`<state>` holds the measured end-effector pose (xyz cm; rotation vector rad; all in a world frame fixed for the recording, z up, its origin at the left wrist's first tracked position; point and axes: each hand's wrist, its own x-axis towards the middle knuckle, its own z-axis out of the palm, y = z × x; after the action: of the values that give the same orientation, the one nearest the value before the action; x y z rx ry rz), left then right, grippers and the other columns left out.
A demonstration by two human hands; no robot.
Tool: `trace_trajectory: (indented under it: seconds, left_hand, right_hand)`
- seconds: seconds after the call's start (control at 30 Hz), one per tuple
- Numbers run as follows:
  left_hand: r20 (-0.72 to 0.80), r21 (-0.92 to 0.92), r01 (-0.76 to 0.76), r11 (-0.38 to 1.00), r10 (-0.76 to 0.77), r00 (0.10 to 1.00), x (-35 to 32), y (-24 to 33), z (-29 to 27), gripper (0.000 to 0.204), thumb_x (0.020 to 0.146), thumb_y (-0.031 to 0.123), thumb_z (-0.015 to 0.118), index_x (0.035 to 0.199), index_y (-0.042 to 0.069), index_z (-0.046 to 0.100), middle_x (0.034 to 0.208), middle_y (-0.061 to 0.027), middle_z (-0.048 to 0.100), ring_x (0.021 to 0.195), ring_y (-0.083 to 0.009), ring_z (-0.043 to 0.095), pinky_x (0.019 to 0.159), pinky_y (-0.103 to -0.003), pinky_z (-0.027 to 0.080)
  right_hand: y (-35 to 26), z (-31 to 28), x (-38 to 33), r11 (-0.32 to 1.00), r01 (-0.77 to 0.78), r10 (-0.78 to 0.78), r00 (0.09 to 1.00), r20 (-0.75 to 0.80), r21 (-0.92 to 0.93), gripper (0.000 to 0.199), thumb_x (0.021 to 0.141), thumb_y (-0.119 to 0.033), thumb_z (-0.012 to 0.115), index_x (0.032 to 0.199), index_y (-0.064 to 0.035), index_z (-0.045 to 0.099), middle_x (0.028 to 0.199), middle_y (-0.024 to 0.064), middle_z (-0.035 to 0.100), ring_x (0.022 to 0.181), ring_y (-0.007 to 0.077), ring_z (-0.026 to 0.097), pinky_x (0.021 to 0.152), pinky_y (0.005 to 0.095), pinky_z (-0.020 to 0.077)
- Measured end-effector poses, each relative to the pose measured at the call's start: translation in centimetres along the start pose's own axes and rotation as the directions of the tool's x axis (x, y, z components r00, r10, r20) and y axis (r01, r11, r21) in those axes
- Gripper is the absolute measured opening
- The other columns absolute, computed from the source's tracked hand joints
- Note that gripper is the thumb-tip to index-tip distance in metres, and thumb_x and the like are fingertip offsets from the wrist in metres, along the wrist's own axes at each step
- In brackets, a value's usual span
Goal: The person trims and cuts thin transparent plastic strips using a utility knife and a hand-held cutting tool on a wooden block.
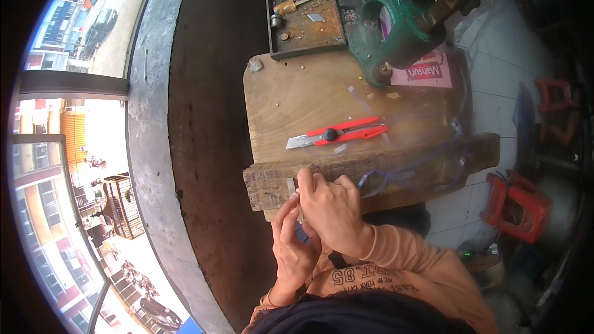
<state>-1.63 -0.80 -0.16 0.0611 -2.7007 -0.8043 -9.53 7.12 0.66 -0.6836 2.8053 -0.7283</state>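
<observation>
My left hand [294, 252] and my right hand [333, 211] meet at the near side of a rough wooden beam [427, 159], toward its left end. Fingers of both are curled and pressed together at the tips. A small pale strip [291, 184] shows against the beam beside my right fingertips; whether either hand grips it is hidden. Something small and blue-grey [301, 233] shows by my left thumb. Beyond the beam lies a red utility knife [356, 131] with its blade out to the left. Thin clear plastic strip [373, 180] loops over the beam to the right of my hands.
A wooden tabletop [272, 130] carries the beam. At the far side stand a dark tray [303, 43] with small tools and scraps, and a green cast-metal press [396, 31] over a pink card [427, 73]. Red stools [516, 205] are on the right; a window ledge [148, 86] runs left.
</observation>
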Motion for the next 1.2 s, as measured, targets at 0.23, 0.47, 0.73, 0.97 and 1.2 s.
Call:
trace_trajectory:
  seconds: [0.23,0.47,0.73,0.97,1.2]
  left_hand:
    - [0.014,-0.018,0.023,1.000,-0.023,1.000,-0.7,-0.8,0.0,0.057,0.072,-0.011,0.054,0.123,0.000,0.034,0.116,-0.0235,0.054,0.099,-0.0369,0.058,0.081,-0.042,0.050]
    - [0.067,-0.046,0.009,0.999,-0.006,0.998,-0.5,-1.3,-0.3,0.053,0.073,-0.010,0.053,0.122,0.000,0.034,0.116,-0.0237,0.055,0.098,-0.0352,0.059,0.080,-0.040,0.049]
    - [0.204,-0.048,-0.019,0.999,0.028,0.979,-0.4,-0.5,-0.1,0.057,0.073,-0.010,0.055,0.123,0.002,0.031,0.124,-0.0274,0.049,0.108,-0.0376,0.054,0.082,-0.043,0.046]
    - [0.396,0.217,-0.032,0.976,-0.058,0.916,0.4,1.0,-0.8,0.038,0.076,0.005,0.057,0.113,0.002,0.049,0.122,-0.0251,0.051,0.110,-0.0245,0.054,0.097,-0.043,0.035]
    - [0.505,0.461,-0.469,0.753,0.212,0.837,1.4,-0.6,-1.2,0.047,0.078,0.006,0.053,0.125,0.008,0.051,0.114,-0.0230,0.054,0.082,-0.0137,0.064,0.094,-0.036,0.036]
  right_hand:
    - [0.9,0.1,-0.5,0.987,0.145,-0.143,0.989,-0.031,0.076,0.017,0.071,-0.011,0.063,0.080,-0.0071,0.050,0.067,0.0069,0.052,0.059,0.0201,0.057,0.058,0.0319,0.0406]
    - [2.1,-0.4,-0.9,0.967,0.187,-0.183,0.982,-0.039,0.171,0.015,0.070,-0.007,0.061,0.079,-0.0050,0.049,0.069,0.0092,0.051,0.058,0.0254,0.053,0.059,0.0343,0.0405]
    - [2.5,-0.4,-0.8,0.922,0.191,-0.193,0.981,-0.026,0.336,0.021,0.067,-0.005,0.062,0.085,-0.0017,0.052,0.072,0.0117,0.053,0.060,0.0295,0.053,0.060,0.0362,0.0413]
    - [2.6,-0.5,-0.7,0.941,0.186,-0.181,0.982,-0.046,0.283,0.019,0.073,-0.009,0.064,0.085,-0.0031,0.050,0.070,0.0098,0.056,0.059,0.0263,0.057,0.054,0.0331,0.0436]
    - [7.7,-6.0,-1.1,0.969,0.142,-0.176,0.971,0.161,0.200,0.021,0.084,-0.025,0.061,0.080,-0.0044,0.056,0.067,0.0092,0.062,0.062,0.0275,0.064,0.051,0.0355,0.0485]
